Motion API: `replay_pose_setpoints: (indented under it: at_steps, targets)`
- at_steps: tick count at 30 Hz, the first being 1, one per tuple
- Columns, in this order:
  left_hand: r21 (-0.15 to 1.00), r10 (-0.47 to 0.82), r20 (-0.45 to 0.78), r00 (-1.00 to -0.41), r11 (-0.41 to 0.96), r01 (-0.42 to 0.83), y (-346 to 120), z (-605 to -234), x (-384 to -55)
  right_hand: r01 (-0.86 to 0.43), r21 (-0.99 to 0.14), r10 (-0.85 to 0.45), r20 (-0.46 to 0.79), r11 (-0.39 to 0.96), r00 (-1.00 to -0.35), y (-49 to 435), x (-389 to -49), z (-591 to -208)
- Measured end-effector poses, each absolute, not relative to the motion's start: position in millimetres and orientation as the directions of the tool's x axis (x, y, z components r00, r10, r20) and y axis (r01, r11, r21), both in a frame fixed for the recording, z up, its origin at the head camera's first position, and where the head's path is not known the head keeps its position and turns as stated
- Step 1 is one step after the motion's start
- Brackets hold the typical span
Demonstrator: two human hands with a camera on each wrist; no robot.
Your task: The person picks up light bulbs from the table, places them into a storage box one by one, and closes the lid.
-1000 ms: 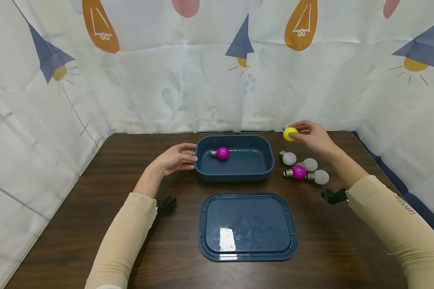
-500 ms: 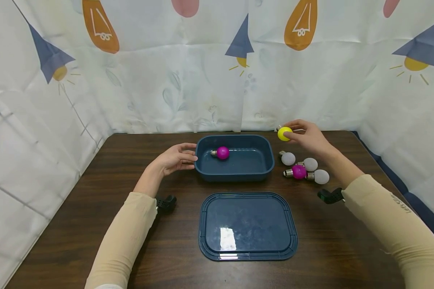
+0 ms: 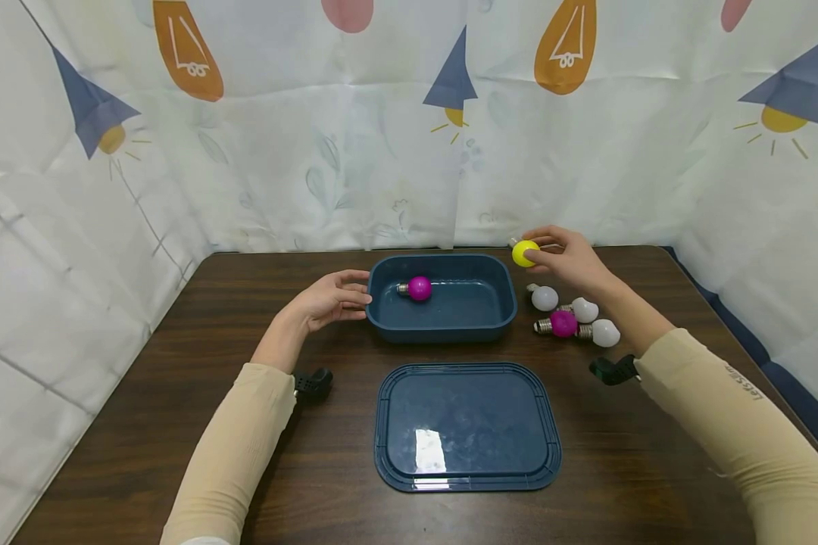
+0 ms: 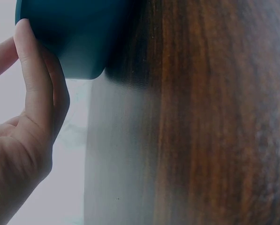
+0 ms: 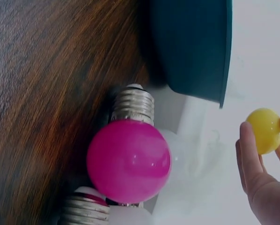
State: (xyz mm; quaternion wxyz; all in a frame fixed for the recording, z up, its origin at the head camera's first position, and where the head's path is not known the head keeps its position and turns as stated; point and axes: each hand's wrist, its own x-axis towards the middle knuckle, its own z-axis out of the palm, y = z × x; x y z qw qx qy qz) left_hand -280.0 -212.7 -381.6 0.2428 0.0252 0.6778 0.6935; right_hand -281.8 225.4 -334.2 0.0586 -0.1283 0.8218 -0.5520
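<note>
- My right hand pinches a yellow light bulb between thumb and fingertips, holding it by its round globe. The metal screw base points up and to the left.
- The yellow bulb is held in the air near the back right corner of a deep, dark blue rectangular container, outside its rim.
- My left hand has its fingers loosely extended and spread, with the tips against the container's left end.
- Inside the container, left of its middle, a magenta light bulb lies on its side with its base to the left.
- On the worktop, just right of the container, more bulbs lie close together: a second magenta bulb, with one white bulb behind it, another white bulb behind and to its right, and a third white bulb at its right.
- In front of the container, apart from it, a dark blue lid with rounded corners lies flat, catching a bright reflection near its front edge.
- I wear beige sleeves. Behind the worktop hangs a pale curtain printed with orange bulbs and blue lampshades.
</note>
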Motion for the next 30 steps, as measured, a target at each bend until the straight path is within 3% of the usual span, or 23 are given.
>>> replay_pose_setpoints:
  at_steps: [30]
  targets:
    - [0.949, 0.359, -0.310, -0.880, 0.054, -0.312, -212.7, -380.2, -279.0, -0.190, -0.930, -0.371, 0.063, 0.316, -0.926, 191.4, -283.6, -340.5]
